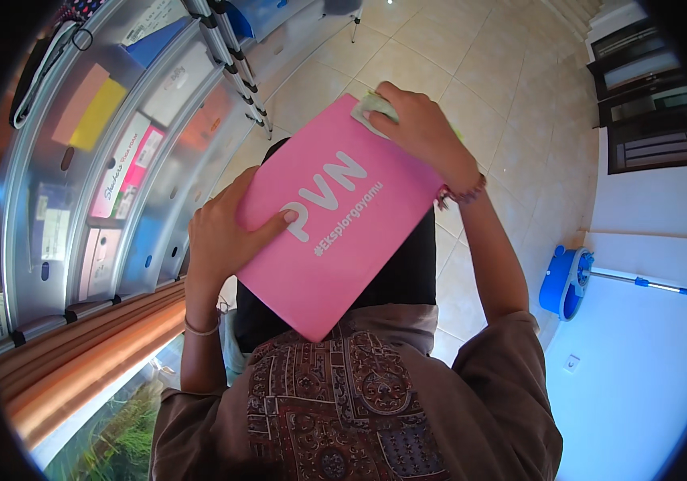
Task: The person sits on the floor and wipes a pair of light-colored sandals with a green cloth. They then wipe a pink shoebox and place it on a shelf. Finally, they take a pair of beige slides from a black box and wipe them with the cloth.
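Note:
A pink cardboard box (351, 240) with white lettering, most like a shoebox, lies tilted across my lap, its far corner pointing up and away. My left hand (231, 228) grips its left edge, thumb on the top face and fingers down the side. At the far right edge, my right hand (423, 128) presses a bunched pale green cloth (371, 108) against the box near the far corner. The fingers of that hand curl round the cloth, and part of it is hidden beneath them.
On my left stands a rack of clear plastic boxes (62, 240) holding coloured shoeboxes. Metal pole legs (235, 68) stand at its far end. A blue mop bucket (565, 282) and a mop handle (648, 284) are by the white wall at right, beyond the tiled floor (480, 72).

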`<move>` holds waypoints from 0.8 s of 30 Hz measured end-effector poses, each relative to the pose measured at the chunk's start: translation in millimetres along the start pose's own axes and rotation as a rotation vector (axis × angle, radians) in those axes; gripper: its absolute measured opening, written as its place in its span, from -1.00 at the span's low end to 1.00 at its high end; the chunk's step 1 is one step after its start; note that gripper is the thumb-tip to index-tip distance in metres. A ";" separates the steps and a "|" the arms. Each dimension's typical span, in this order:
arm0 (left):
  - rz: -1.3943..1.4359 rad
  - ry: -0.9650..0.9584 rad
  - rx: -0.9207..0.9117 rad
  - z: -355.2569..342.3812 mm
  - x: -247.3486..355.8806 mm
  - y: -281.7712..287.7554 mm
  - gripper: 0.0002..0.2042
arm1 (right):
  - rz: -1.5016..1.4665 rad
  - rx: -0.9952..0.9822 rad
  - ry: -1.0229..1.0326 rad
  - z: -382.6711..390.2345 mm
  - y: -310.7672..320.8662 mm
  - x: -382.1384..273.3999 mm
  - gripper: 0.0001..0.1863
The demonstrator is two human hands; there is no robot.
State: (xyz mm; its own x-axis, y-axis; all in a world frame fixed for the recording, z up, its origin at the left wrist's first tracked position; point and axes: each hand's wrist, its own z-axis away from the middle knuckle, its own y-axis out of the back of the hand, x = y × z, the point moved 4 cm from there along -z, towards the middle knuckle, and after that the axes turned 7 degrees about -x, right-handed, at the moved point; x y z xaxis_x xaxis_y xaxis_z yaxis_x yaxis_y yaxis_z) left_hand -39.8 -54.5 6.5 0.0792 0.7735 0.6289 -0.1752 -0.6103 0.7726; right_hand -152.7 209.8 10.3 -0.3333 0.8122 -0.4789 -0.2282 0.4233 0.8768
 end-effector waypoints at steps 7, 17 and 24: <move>-0.088 -0.084 -0.054 -15.9 14.9 -9.2 -0.33 | 0.240 0.035 -0.211 26.9 6.0 -9.6 -0.66; -0.069 -0.082 0.056 -6.4 5.8 -8.5 -0.36 | 0.191 0.101 0.104 13.6 -39.9 -69.8 -0.61; -0.113 -0.079 0.020 -11.6 16.9 -9.2 -0.36 | 0.230 0.103 -0.124 3.9 -35.3 -43.6 -0.61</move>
State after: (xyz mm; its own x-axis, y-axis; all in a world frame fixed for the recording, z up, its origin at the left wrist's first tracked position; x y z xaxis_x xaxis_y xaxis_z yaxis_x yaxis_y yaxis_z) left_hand -48.2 -33.9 9.0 0.1742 0.8220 0.5422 -0.1411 -0.5241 0.8399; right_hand -126.6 161.0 0.4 -0.2493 0.9321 -0.2627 -0.0634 0.2550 0.9649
